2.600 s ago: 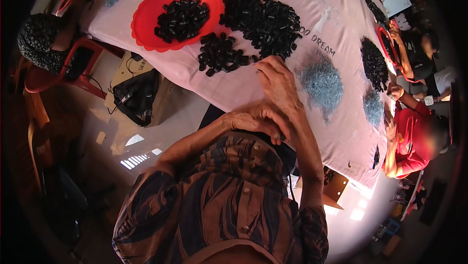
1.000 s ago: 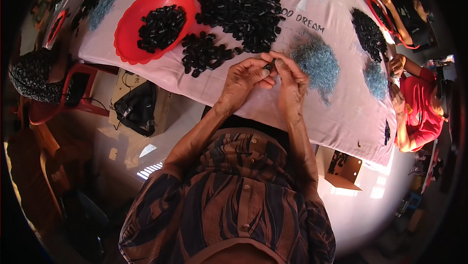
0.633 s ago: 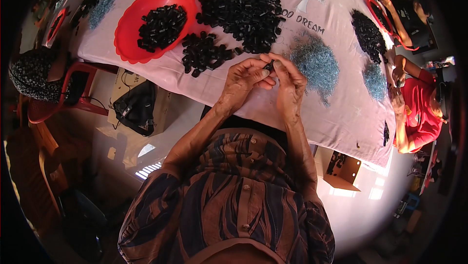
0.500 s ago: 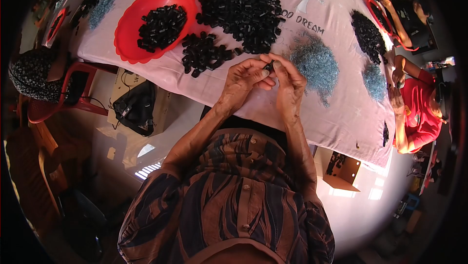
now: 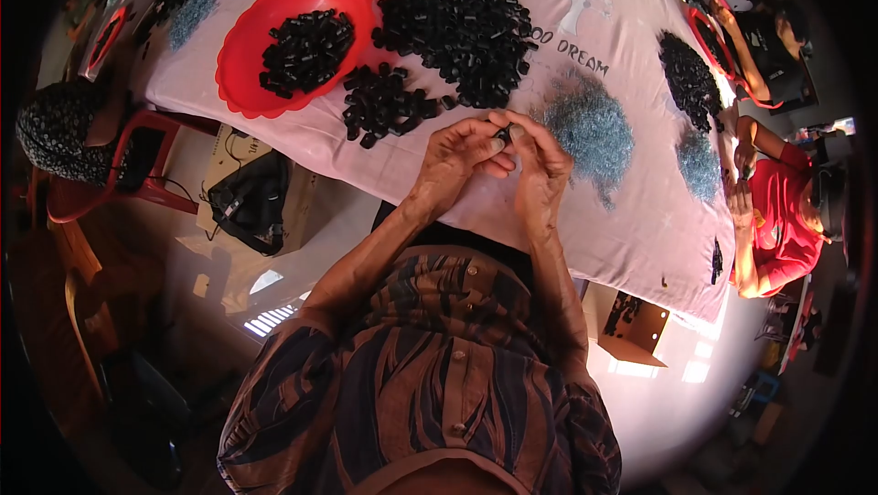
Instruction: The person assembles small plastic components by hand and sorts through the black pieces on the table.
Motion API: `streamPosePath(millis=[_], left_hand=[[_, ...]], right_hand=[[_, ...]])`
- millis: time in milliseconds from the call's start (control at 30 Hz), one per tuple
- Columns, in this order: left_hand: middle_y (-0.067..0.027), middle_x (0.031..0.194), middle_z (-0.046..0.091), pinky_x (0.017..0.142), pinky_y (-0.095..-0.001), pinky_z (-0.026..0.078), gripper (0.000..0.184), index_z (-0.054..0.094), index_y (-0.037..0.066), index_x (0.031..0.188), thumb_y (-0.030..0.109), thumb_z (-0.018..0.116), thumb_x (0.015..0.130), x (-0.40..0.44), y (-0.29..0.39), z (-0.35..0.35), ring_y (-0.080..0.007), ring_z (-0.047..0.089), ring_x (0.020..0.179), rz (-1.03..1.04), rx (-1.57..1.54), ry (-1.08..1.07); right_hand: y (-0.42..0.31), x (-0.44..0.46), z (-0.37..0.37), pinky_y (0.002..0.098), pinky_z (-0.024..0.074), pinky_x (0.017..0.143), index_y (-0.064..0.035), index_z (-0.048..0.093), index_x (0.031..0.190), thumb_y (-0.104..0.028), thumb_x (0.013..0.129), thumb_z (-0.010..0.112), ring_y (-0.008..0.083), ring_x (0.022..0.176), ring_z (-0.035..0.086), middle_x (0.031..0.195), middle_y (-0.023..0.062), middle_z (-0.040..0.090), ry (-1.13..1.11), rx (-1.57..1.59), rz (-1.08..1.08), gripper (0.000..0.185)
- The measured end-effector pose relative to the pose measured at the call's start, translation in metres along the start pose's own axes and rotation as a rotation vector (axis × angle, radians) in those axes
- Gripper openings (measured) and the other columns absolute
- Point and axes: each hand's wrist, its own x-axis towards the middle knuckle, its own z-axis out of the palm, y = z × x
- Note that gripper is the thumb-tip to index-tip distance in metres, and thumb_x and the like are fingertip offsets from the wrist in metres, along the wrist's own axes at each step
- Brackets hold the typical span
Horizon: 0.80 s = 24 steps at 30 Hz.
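My left hand and my right hand meet over the front part of the cloth-covered table. Their fingertips pinch a small black cylindrical piece, mostly hidden by the fingers and thumbs. Just beyond my left hand lies a small heap of black pieces, with a larger heap behind it. A red scalloped basin at the left holds more black pieces. Right of my right hand spreads a pile of tiny bluish-silver bits, too small to name.
At the right, a person in a red shirt sits by another black heap and bluish pile. A red chair stands at the left, near a black bag on cardboard. An open carton sits below the table's right side.
The view has shifted slightly. Both my hands keep hold of the black piece, with their fingers slightly moved around it. The hands of the person in red have shifted a little.
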Motion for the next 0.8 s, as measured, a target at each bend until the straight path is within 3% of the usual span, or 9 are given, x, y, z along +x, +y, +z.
streamPosePath(millis=[200,300,433,500,633,700,733,800], left_hand=[[-0.0128,0.094,0.068,0.068,-0.0299,0.058,0.014,0.061,0.000,0.108,0.004,0.055,0.096,-0.003,-0.002,0.003,-0.0207,0.069,0.079,0.017,0.034,0.021],[-0.0108,0.094,0.068,0.067,-0.0282,0.056,0.015,0.060,0.000,0.109,0.004,0.054,0.096,-0.004,-0.004,0.004,-0.0184,0.068,0.078,0.023,0.042,0.012],[-0.0095,0.095,0.067,0.068,-0.0273,0.056,0.014,0.058,0.001,0.109,0.002,0.052,0.096,-0.003,-0.012,-0.001,-0.0169,0.067,0.080,0.049,0.000,0.002],[-0.0106,0.096,0.066,0.068,-0.0283,0.058,0.014,0.057,0.000,0.109,0.001,0.052,0.096,-0.001,-0.014,-0.004,-0.0177,0.067,0.081,0.065,-0.026,-0.014],[-0.0085,0.095,0.066,0.070,-0.0272,0.058,0.013,0.057,0.001,0.108,0.002,0.052,0.096,0.000,-0.012,0.000,-0.0157,0.067,0.082,0.042,0.010,-0.020],[-0.0073,0.096,0.066,0.073,-0.0256,0.057,0.012,0.058,0.000,0.107,0.003,0.053,0.097,-0.002,-0.007,0.001,-0.0147,0.066,0.084,0.036,0.017,-0.032],[-0.0073,0.096,0.066,0.073,-0.0256,0.057,0.012,0.058,0.000,0.107,0.003,0.053,0.097,-0.003,-0.008,0.001,-0.0147,0.066,0.084,0.031,0.015,-0.059],[-0.0078,0.099,0.066,0.074,-0.0249,0.056,0.014,0.060,-0.002,0.108,0.005,0.054,0.097,-0.005,-0.011,0.003,-0.0149,0.066,0.087,0.082,-0.034,0.052]], right_hand=[[-0.002,-0.003,0.003,0.0195,0.0498,0.077,-0.0005,0.066,0.112,0.002,0.096,0.053,0.0088,0.087,0.062,0.106,0.0089,0.071,-0.001,-0.029,-0.043,0.021],[-0.003,-0.006,0.004,0.0183,0.0508,0.061,-0.0024,0.065,0.113,-0.003,0.098,0.053,0.0061,0.083,0.061,0.106,0.0066,0.070,0.003,0.072,0.060,0.019],[-0.001,-0.008,0.005,0.0205,0.0545,0.062,-0.0036,0.064,0.114,-0.008,0.099,0.053,0.0078,0.085,0.063,0.107,0.0053,0.069,-0.003,0.004,0.046,0.019],[-0.002,-0.009,0.009,0.0235,0.0581,0.067,-0.0042,0.063,0.115,-0.010,0.100,0.052,0.0106,0.087,0.065,0.107,0.0047,0.067,0.005,0.127,0.146,0.020],[0.002,-0.008,0.005,0.0269,0.0600,0.070,-0.0038,0.062,0.116,-0.010,0.100,0.051,0.0126,0.088,0.066,0.107,0.0049,0.066,-0.012,0.074,0.069,0.020],[-0.003,-0.007,0.007,0.0270,0.0601,0.069,-0.0040,0.063,0.115,-0.009,0.099,0.051,0.0130,0.088,0.066,0.106,0.0051,0.066,-0.018,0.104,0.206,0.020],[-0.002,-0.006,0.007,0.0223,0.0563,0.070,-0.0027,0.065,0.112,-0.006,0.098,0.052,0.0095,0.088,0.065,0.110,0.0050,0.068,-0.007,0.043,0.138,0.018],[0.008,-0.004,0.003,0.0227,0.0562,0.069,-0.0029,0.065,0.112,-0.007,0.098,0.054,0.0086,0.087,0.064,0.108,0.0045,0.069,-0.009,-0.072,0.052,0.019]])
